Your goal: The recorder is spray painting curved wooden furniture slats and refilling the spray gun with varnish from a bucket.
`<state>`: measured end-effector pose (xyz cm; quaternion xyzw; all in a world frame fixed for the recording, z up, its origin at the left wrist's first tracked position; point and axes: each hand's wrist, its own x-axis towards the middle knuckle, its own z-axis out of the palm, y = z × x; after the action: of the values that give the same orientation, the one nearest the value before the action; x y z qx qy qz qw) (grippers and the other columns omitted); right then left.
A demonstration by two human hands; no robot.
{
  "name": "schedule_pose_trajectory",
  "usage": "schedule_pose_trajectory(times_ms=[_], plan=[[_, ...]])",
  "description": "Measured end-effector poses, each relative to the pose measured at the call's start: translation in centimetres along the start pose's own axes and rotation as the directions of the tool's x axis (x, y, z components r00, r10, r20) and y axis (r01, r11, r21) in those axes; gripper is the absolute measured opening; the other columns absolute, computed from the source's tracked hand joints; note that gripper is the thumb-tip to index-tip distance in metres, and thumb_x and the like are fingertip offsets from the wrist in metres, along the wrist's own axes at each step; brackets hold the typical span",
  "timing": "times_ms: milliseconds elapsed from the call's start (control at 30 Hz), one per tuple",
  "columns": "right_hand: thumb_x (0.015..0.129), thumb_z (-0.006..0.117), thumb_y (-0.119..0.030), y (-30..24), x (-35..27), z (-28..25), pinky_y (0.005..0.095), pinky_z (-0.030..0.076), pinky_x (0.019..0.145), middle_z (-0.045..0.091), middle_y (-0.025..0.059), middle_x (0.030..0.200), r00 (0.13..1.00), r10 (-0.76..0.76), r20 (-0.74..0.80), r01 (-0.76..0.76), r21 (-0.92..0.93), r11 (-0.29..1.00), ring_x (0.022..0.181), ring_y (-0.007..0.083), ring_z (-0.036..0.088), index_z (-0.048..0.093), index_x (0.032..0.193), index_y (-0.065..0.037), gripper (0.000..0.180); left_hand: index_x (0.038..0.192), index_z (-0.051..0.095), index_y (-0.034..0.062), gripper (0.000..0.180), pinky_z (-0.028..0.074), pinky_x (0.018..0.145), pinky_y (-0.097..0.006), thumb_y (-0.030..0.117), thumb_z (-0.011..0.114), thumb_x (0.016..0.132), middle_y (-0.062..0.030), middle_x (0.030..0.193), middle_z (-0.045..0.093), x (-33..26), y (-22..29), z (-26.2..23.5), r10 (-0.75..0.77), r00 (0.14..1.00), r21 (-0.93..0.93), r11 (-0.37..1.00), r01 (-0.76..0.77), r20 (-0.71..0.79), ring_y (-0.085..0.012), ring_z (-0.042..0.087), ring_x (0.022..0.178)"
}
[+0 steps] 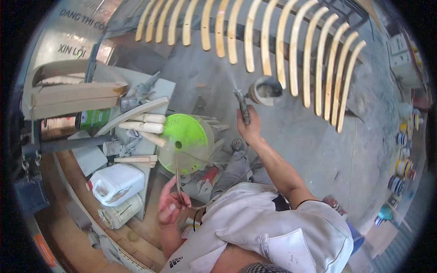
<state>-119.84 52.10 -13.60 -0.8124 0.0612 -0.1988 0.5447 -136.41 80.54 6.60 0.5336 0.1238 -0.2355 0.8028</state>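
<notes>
My right hand (250,129) is closed around the handle of a spray gun (241,105) with a round cup (266,91) at its side. A pale mist leaves the nozzle toward a row of curved wooden slats (249,38), which stand apart from the gun. Along the far side, the slats hang side by side in a long arc. My left hand (172,202) is raised near my waist, its fingers curled about a thin air hose (178,175). Just beyond that hand stands a bucket with a bright green lid (189,141) that has a dark hole.
On the left, a board (159,93) carries more spray guns (142,91) and pale wooden pieces (145,123). A white jug (119,183) and a dirty can (122,211) stand nearer. Cardboard (75,98) lies far left. Several paint cans (404,167) line the right side.
</notes>
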Motion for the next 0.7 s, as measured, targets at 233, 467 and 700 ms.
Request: schedule_pose_trajectory(times_ms=[233,467,700], plan=[[0.086,0.063,-0.005,2.0,-7.8,-12.7,0.0392,0.045,0.063,0.056,0.0176,0.080,0.964,0.176,-0.201,-0.172,0.040,0.984,0.069,0.0368,0.056,0.055,0.090,0.002,0.011,0.149,0.020,0.0005,0.096,0.048,0.066,-0.027,0.033,0.072,0.075,-0.0204,0.090,0.063,1.9,-1.8,4.2,-0.160,0.981,0.101,0.984,0.149,0.109,-0.0240,0.063,0.076],[0.089,0.062,-0.007,5.8,-14.6,-22.1,0.0356,0.044,0.060,0.054,0.0122,0.075,0.817,0.391,-0.424,-0.380,0.114,0.918,0.064,0.0249,0.054,0.056,0.090,0.001,0.009,0.150,0.019,-0.0007,0.096,0.051,0.069,-0.030,0.031,0.071,0.076,-0.0192,0.088,0.063,4.9,-3.4,9.7,-0.274,0.936,0.228,0.947,0.224,0.219,-0.0222,0.061,0.072],[0.090,0.063,-0.011,9.8,-19.1,-29.7,0.0336,0.043,0.058,0.058,0.0082,0.072,0.642,0.352,-0.682,-0.436,0.054,0.898,0.062,0.0176,0.052,0.056,0.089,0.000,0.013,0.150,0.021,0.0012,0.088,0.050,0.070,-0.030,0.027,0.068,0.080,-0.0175,0.086,0.062,6.9,-5.0,12.9,-0.363,0.880,0.321,0.910,0.263,0.308,-0.0224,0.060,0.073]])
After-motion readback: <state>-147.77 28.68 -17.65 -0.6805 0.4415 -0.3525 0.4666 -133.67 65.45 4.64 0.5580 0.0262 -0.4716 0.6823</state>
